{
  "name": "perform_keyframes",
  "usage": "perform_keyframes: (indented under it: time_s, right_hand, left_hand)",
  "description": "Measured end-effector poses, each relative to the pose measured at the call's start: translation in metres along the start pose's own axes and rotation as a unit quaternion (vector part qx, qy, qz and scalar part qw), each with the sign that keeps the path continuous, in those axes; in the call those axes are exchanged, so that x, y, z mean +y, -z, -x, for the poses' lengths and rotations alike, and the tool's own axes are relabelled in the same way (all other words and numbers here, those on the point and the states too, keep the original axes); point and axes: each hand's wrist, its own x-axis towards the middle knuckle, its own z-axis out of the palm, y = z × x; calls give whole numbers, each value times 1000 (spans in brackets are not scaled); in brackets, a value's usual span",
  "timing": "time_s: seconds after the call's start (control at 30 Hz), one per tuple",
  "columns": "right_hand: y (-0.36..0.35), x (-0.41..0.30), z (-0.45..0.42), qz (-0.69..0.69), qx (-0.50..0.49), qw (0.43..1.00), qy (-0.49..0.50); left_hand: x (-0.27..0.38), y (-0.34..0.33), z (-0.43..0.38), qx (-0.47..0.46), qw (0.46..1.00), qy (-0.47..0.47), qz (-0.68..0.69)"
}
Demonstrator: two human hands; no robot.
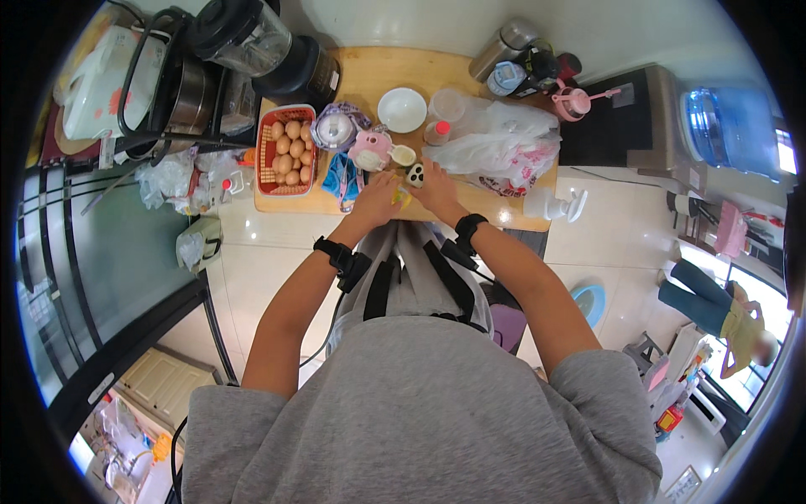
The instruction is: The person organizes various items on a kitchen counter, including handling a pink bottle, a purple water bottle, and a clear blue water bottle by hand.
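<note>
My left hand (pixel 376 200) is at the front of the wooden table (pixel 365 69), its fingers on a small, partly hidden yellow item (pixel 401 194). To its right, my right hand (pixel 440 192) grips a small black-and-white object (pixel 415 176) with dark round spots. Just beyond the hands are a pink animal-shaped item (pixel 370 150) and a small cream-coloured cup (pixel 403 155). A blue cloth-like item (pixel 342 176) with a strap lies left of my left hand. Farther back sits a white bowl (pixel 402 109); a red-capped container (pixel 437 132) stands beside it.
A red basket (pixel 259 154) of eggs and a blender (pixel 296 69) occupy the table's left side. Plastic bags (pixel 497 135), a pump bottle (pixel 551 205) and a steel flask (pixel 504 47) are at the right. Another person (pixel 724 315) stands far right, near a blue basin (pixel 590 304).
</note>
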Motion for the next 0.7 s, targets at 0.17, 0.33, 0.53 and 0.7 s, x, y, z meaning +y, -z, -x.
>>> perform_keyframes:
  time_s: [0.17,0.33,0.53,0.7]
  right_hand:
    - [4,-4,4,16,57,998,6]
    - [21,-15,16,9,104,994,25]
    - [51,16,16,-82,203,975,27]
    - [109,53,-27,-136,254,957,25]
  left_hand:
    - [11,21,-21,-17,999,-37,22]
    - [14,32,-35,-20,997,-62,45]
    - [24,36,-56,1,988,-96,123]
    - [31,48,-75,37,977,-93,190]
